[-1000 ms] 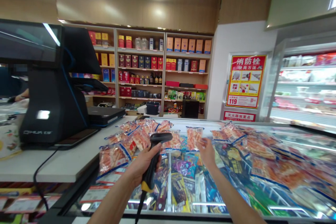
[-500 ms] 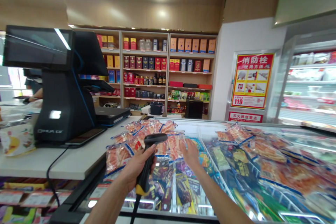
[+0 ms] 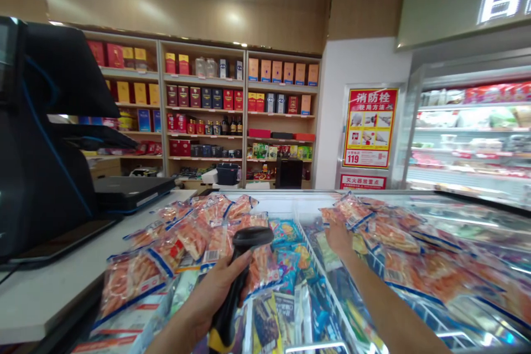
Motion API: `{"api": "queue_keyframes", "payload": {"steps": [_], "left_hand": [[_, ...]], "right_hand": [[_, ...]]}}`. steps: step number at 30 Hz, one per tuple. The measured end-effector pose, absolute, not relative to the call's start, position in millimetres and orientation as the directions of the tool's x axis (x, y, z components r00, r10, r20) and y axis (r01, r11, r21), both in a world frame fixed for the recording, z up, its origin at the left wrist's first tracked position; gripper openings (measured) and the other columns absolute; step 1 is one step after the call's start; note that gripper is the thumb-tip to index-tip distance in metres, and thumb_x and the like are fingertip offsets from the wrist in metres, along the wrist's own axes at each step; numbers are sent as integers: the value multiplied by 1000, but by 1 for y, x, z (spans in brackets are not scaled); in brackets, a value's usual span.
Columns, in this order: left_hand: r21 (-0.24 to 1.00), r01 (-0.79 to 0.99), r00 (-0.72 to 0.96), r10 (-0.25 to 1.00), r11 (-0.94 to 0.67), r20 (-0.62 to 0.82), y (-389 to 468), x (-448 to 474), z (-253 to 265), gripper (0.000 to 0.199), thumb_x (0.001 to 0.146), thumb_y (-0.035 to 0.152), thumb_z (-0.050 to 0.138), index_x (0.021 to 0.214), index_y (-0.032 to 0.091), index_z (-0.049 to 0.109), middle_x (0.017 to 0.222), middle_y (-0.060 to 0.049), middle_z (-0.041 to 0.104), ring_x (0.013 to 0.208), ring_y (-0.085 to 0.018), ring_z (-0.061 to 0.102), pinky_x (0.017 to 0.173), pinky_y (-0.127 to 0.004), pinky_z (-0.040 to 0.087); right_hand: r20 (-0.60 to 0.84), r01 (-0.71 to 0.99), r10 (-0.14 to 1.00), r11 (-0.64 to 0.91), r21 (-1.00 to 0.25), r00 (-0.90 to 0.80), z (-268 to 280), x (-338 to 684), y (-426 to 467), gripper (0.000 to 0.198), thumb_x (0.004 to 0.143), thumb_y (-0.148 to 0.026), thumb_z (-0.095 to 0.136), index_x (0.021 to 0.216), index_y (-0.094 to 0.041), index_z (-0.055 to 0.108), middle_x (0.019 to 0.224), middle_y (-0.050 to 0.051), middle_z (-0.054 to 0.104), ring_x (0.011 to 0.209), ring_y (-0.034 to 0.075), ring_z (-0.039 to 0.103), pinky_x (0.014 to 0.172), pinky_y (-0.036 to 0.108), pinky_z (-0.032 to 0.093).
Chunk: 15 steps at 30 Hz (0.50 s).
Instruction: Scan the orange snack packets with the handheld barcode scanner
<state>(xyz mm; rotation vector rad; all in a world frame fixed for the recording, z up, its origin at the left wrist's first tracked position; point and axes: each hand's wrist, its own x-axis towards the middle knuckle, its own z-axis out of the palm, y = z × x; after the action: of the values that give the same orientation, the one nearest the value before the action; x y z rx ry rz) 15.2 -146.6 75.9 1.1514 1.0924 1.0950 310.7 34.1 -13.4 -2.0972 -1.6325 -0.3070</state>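
In my left hand [image 3: 215,290] is a black handheld barcode scanner [image 3: 232,282] with a yellow lower end, its head pointing up and forward. My right hand [image 3: 339,237] reaches to the near left edge of the right-hand pile, at a clear food packet [image 3: 331,215]. Its fingertips blend into the packet, so their grip is unclear. The pile's packets [image 3: 392,235] have blue edges and orange-pink contents. Similar packets [image 3: 191,235] lie in a second pile on the left, behind and beside the scanner. One packet [image 3: 262,268] lies just right of the scanner.
Both piles lie over a chest freezer with a white wire divider [image 3: 319,271] and colourful wrapped goods [image 3: 286,310]. A black checkout terminal [image 3: 45,138] stands on the white counter [image 3: 53,276] at left. Shelves of boxes [image 3: 203,99] and a refrigerated display [image 3: 468,138] are behind.
My right hand has moved from the left pile to the right pile. The view has turned right, and the scanner remains in my left hand.
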Motion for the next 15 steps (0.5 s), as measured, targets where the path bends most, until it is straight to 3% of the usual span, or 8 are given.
{"api": "queue_keyframes", "payload": {"steps": [4,7,15], "left_hand": [[992,-58,146,984,113,-104,-137,19,73,37,65,51,50,59,15,47,46,2,49,36,-6,40,38,-19,32],[992,-45,148,983,118,-111,-135,22,73,37,65,51,50,57,15,46,46,2,48,37,-6,41,39,-19,32],[995,-22,201,975,95,-89,-143,27,78,33,68,48,48,60,15,46,46,3,47,39,-6,39,41,-19,32]], "right_hand": [[408,972,887,-158,-174,217,-20,327,47,42,74,-24,35,115,-21,43,123,10,40,113,26,33,84,51,29],[338,980,927,-116,-162,166,-22,329,48,39,74,-25,35,111,-22,46,119,10,44,107,28,40,80,52,31],[309,992,948,-47,-115,81,-14,319,17,33,79,-29,29,91,-20,58,98,9,59,93,24,51,75,42,37]]}}
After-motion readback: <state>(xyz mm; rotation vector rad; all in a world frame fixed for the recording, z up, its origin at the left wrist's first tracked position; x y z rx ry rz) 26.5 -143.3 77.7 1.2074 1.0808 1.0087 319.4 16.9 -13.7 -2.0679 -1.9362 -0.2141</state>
